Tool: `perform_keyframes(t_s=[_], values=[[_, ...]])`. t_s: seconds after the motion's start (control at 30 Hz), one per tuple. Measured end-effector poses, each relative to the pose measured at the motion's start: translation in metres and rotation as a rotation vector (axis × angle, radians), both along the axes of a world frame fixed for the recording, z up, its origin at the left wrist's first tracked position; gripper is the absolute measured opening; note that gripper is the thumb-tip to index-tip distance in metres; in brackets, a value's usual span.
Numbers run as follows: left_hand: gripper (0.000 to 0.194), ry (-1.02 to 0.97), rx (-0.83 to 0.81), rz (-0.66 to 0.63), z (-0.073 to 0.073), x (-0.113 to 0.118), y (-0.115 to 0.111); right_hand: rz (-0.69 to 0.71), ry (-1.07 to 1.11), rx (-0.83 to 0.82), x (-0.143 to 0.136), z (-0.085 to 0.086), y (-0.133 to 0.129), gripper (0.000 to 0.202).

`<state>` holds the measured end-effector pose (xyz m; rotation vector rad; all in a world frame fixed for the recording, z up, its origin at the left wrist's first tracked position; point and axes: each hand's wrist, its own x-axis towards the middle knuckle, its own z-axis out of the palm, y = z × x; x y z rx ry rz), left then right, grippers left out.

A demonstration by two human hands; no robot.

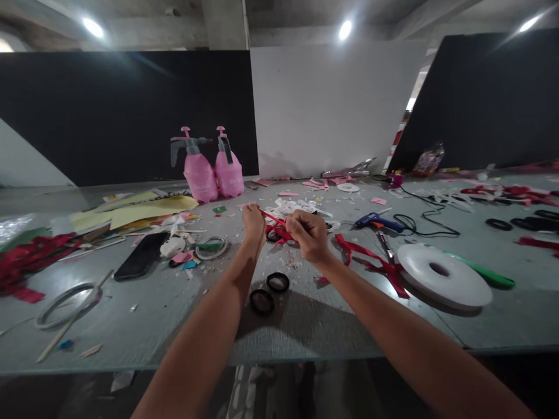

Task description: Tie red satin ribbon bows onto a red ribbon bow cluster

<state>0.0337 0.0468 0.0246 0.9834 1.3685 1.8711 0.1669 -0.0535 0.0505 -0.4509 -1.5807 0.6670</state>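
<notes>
A red ribbon is stretched between my two hands above the middle of the table. My left hand is closed on its left end. My right hand pinches it on the right, fingers curled in. Below the hands lies more red ribbon, partly hidden by them, with a pile of small white pieces behind. Nearer to me, two black rings rest on the table between my forearms. To the right of my right hand a loose red ribbon strip trails along the tabletop.
A large white spool and a blue glue gun with a black cord lie to the right. Two pink spray bottles stand at the back left. A black phone, white rings and red ribbon heaps occupy the left. Scraps litter the table.
</notes>
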Motion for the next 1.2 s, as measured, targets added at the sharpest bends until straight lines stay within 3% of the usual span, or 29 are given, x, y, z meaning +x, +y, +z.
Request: perform_keyframes(t_s=[0.1,0.2,0.33,0.47,0.6,0.7,0.97,1.2], values=[[0.027,-0.076,0.033,-0.133,0.010,0.001,-0.007,-0.035,0.003,-0.075,0.008,0.005,0.009,0.046],[0.031,-0.072,0.196,-0.352,0.022,-0.007,-0.020,-0.077,-0.045,-0.237,0.019,0.007,0.024,0.049],[0.032,0.125,0.286,-0.476,0.032,-0.015,-0.037,-0.194,-0.182,-0.282,0.025,0.008,0.032,0.027],[0.027,0.328,0.306,-0.505,0.031,-0.005,-0.047,-0.209,-0.279,-0.159,0.018,0.007,0.027,0.030],[0.023,0.416,0.286,-0.480,0.027,0.006,-0.050,-0.233,-0.328,-0.225,0.017,0.000,0.029,0.028],[0.026,0.411,0.279,-0.502,0.026,0.009,-0.052,-0.247,-0.329,-0.229,0.021,-0.002,0.030,0.036],[0.036,0.232,0.193,-0.692,0.032,0.007,-0.061,-0.147,-0.254,-0.118,0.032,-0.003,0.028,0.027],[0.025,0.362,0.200,-0.747,0.035,0.003,-0.064,-0.205,-0.353,-0.072,0.039,-0.005,0.030,0.025]])
